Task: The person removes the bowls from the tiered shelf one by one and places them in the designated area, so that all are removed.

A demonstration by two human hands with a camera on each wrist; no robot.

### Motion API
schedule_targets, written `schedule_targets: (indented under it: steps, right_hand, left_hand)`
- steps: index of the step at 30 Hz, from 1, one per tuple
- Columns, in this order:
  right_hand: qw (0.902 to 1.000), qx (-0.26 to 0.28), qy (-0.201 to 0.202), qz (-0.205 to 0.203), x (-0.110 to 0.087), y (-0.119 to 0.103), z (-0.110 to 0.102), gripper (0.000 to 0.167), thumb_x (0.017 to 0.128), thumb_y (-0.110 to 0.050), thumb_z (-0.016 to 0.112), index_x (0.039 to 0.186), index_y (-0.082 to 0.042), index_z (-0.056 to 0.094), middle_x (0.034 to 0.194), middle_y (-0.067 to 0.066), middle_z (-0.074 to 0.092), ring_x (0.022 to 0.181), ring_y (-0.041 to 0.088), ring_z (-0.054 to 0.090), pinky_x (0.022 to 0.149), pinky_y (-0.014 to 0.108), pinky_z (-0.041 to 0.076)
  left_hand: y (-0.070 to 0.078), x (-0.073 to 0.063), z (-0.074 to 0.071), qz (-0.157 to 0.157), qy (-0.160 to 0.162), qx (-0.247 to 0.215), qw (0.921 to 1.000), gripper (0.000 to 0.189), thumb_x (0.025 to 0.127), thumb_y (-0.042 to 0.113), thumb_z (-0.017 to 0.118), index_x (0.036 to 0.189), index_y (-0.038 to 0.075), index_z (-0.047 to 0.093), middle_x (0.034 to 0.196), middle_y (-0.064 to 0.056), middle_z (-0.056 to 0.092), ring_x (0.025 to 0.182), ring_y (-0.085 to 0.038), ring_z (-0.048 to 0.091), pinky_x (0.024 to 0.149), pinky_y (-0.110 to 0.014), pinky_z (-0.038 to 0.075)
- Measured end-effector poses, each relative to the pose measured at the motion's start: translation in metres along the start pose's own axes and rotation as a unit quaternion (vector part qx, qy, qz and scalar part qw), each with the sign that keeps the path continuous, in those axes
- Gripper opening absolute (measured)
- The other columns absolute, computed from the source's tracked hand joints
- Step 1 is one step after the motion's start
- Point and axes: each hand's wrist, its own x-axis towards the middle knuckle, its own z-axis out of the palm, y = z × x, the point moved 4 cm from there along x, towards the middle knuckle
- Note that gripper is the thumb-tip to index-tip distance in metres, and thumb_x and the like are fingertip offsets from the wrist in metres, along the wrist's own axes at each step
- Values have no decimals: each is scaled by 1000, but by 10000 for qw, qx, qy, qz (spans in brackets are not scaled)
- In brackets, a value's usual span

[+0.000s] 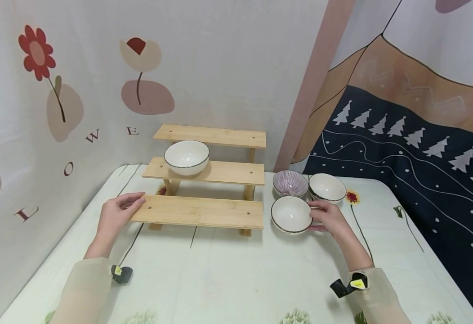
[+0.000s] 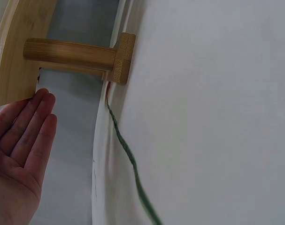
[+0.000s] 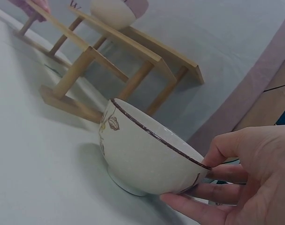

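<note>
At its right rim, a white bowl with a dark edge is pinched by my right hand. In the right wrist view, leaf decoration shows on this bowl's outside; thumb and fingers grip its edge. Whether its base touches the table is unclear. My left hand holds the left end of the lowest step of a three-step wooden shelf. The left wrist view shows fingers extended beneath that plank, with the thumb mostly hidden. A larger white bowl sits on the middle step, toward its left.
Behind the held bowl, right of the shelf, stand a purple-striped bowl and another white bowl, side by side. A pale cloth printed with flowers covers the table. Printed curtains hang behind and at both sides.
</note>
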Motion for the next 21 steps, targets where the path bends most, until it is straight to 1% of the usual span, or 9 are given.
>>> schedule_targets:
  steps: [5, 12, 21]
  right_hand:
    - [9998, 160, -104, 29, 0, 1, -2, 53, 94, -4, 48, 144, 10, 40, 143, 36, 44, 90, 11, 68, 77, 33, 61]
    - [9994, 126, -303, 58, -1, 5, -4, 55, 97, -7, 50, 148, 9, 36, 145, 36, 43, 93, 10, 67, 78, 31, 61]
    - [9987, 169, -479, -90, -3, 8, -6, 56, 99, -8, 50, 149, 10, 33, 148, 36, 42, 93, 8, 68, 80, 29, 60]
  left_hand:
    - [0, 0, 0, -36, -3, -16, 10000, 49, 96, 45, 63, 126, 7, 68, 124, -19, 69, 79, 27, 47, 78, -12, 43]
    - [0, -1, 1, -113, -30, 25, 9999, 50, 96, 47, 62, 127, 8, 68, 125, -18, 70, 80, 28, 45, 82, -17, 44]
    - [2, -1, 0, -45, 22, 13, 10000, 47, 97, 44, 62, 126, 7, 68, 123, -19, 70, 79, 27, 47, 81, -14, 42]
